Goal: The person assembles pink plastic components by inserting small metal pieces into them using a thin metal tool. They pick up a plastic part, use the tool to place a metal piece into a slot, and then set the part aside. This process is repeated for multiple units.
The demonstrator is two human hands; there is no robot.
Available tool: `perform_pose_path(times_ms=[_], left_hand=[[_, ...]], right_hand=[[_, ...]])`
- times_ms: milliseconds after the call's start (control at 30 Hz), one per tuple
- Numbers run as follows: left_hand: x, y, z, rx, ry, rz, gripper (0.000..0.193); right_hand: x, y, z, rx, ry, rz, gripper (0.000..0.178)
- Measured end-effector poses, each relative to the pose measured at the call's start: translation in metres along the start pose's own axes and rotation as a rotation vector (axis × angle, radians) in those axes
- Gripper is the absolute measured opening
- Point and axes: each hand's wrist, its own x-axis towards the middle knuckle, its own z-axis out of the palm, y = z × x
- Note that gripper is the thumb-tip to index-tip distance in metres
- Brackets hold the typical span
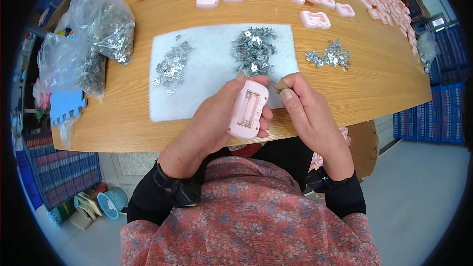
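Note:
My left hand is closed around a pale pink plastic battery housing, tilted with its oblong battery bay facing up. Metal contacts show at both ends of the bay. Just right of the housing, my right hand pinches thumb against forefinger. A small tan-brown patch shows at those fingertips, with a thin dark sliver beside it; what they hold is too small to name. Both hands are over the near edge of a white foam mat. On it lie a dense pile of metal contact pieces and a looser pile of small metal plates.
Another heap of metal pieces lies right of the mat on the wooden table. Many pink housings spread along the far side. Clear plastic bags of metal parts and a blue foam piece sit at the left.

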Motion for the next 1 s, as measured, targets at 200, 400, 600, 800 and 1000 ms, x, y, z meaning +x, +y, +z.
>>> perform_pose_path(times_ms=[200,400,600,800,1000], left_hand=[[-0.013,0.002,-0.007,0.009,0.08,0.052,0.055],[-0.013,0.0,-0.01,0.005,0.099,0.04,0.056],[-0.011,-0.003,-0.013,-0.002,0.087,0.051,0.056],[-0.011,-0.002,-0.011,0.015,0.11,0.038,0.056],[-0.01,-0.003,-0.011,0.023,0.105,0.039,0.056]], right_hand=[[-0.001,-0.007,0.012,-0.123,0.032,-0.127,0.014],[0.004,-0.003,0.025,-0.317,0.066,-0.311,0.018],[0.004,-0.003,0.026,-0.377,0.09,-0.321,0.018],[0.005,0.002,0.025,-0.321,0.074,-0.325,0.018],[0.006,0.0,0.025,-0.188,0.024,-0.25,0.011]])
